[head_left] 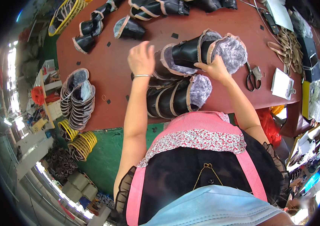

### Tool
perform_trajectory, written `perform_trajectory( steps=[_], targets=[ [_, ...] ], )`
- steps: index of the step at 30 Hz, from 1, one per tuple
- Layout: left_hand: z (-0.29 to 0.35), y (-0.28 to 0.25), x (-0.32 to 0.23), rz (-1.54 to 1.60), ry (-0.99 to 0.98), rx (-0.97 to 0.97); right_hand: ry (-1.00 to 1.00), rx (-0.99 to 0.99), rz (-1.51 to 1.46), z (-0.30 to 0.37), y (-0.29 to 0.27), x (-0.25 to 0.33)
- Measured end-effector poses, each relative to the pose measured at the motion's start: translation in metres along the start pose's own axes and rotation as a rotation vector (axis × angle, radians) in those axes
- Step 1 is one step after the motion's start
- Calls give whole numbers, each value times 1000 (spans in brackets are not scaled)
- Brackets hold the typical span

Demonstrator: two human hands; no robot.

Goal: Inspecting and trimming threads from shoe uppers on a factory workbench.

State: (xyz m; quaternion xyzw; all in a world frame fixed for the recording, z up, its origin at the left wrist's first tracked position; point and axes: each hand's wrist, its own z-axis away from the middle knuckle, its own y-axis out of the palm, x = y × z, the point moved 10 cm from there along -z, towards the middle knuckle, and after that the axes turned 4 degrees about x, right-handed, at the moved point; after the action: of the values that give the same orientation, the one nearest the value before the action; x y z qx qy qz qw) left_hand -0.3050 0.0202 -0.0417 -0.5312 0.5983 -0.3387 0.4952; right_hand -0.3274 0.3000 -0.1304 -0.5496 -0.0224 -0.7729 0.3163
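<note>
My right hand [216,69] grips the rim of a fur-lined black boot upper [230,54], its thumb outside and its fingers partly hidden by the lining. That piece is nested with another black boot upper [186,54] over the row in front of me. My left hand [141,58] is raised left of this row, fingers apart, with nothing in it. Closer to my body lies a row of nested black boot uppers [167,100] with grey fur [200,90] at its right end. A single black boot upper [129,28] lies beyond my left hand.
More black uppers [156,7] lie along the far side of the red table [107,79]. Stacked fur-lined pieces [78,100] stand at the left edge. To the right are scissors [251,77], a clipboard [282,84] and tan straps [288,47]. Yellow baskets [82,145] stand below.
</note>
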Motion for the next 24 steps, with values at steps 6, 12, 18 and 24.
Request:
perform_trajectory(
  steps=[6,12,18,24],
  targets=[
    [195,138,279,790,-1093,580,59,427,-536,-44,124,37],
    [236,123,247,720,-1063,69,204,259,-514,-52,167,-15],
    [100,79,220,83,-429,122,192,341,-401,-70,151,7],
    [-90,73,187,206,-259,-110,10,35,-241,-66,117,-33]
  ],
)
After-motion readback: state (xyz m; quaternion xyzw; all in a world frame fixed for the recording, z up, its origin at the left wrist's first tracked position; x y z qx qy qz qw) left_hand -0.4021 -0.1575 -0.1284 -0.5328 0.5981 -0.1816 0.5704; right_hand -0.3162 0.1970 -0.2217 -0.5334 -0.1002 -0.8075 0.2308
